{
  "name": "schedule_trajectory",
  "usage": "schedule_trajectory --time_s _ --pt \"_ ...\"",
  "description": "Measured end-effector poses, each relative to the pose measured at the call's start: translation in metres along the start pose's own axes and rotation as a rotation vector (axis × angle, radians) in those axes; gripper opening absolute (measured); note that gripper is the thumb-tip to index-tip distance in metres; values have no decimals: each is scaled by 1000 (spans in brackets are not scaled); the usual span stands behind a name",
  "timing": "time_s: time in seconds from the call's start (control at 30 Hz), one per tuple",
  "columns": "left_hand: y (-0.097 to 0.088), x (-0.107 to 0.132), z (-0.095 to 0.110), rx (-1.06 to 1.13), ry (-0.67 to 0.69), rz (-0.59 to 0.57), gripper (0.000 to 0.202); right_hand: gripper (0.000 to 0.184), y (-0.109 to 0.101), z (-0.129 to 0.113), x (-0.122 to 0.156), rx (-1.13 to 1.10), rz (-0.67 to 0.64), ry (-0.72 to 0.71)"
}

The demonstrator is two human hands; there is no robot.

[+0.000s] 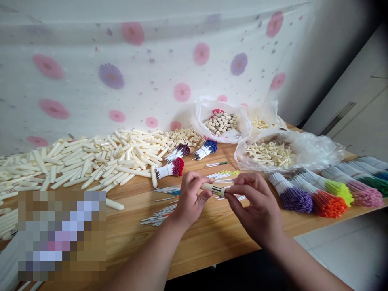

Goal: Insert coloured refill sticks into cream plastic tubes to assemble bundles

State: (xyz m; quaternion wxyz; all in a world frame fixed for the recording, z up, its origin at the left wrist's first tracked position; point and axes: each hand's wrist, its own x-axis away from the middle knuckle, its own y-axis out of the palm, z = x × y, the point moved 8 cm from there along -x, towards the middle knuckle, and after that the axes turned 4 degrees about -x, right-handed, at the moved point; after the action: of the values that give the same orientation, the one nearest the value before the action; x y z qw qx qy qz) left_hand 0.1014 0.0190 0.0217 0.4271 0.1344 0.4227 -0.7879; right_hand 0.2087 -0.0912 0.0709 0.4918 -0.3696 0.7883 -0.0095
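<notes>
Between my two hands is a cream multicolour pen section [217, 190] with dark slots along its side. My left hand [191, 199] is closed round its left end. At the right end, the fingers of my right hand [256, 204] pinch the pen section. Under and behind the hands lie loose white refills with yellow tips [222, 174]. Blue-tipped refills [166, 190] and more loose refills [159, 215] are spread left of my left hand. A single green-tipped refill [216, 164] lies farther back.
Cream pen barrels [100, 161] are heaped at the left. Tied refill bundles with red [174, 167], dark purple and blue ends stand mid-table. Plastic bags of cream parts [269, 153] sit at the back right. Bundles with purple [295, 198], orange and other ends line the right edge.
</notes>
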Motion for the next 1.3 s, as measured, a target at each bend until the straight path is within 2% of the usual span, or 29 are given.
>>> schedule_trajectory --time_s 0.27,0.37,0.47,0.53,0.57,0.6,0.63,0.67,0.73,0.8,0.97,1.3 --pt "-9 1 0 -169 24 132 46 8 17 25 15 -213 25 269" --pt "-9 0 -2 -172 17 136 44 9 25 35 23 -366 -3 359" --pt "-6 -1 -11 -104 -37 110 44 14 26 55 21 -523 -32 378" --pt "-3 -2 -21 3 -105 93 44 16 20 79 8 -441 -21 357" --pt "-2 -1 -28 72 -150 89 45 18 15 95 -1 -309 -11 350" --pt "0 0 -35 146 -199 89 46 21 16 112 -11 -123 -54 358" --pt "1 1 -41 216 -251 92 47 24 24 130 -20 80 -189 376" --pt "3 3 -48 277 -300 99 49 27 38 147 -25 258 -383 367" --pt "5 7 -59 370 -376 114 51 26 56 173 -35 335 -533 351" --pt "6 9 -65 429 -412 128 53 26 71 189 -38 379 -610 340" --pt "8 10 -67 528 -396 130 54 24 89 200 -30 463 -710 313" --pt "15 11 -67 644 -362 76 47 20 88 205 -26 496 -753 312"
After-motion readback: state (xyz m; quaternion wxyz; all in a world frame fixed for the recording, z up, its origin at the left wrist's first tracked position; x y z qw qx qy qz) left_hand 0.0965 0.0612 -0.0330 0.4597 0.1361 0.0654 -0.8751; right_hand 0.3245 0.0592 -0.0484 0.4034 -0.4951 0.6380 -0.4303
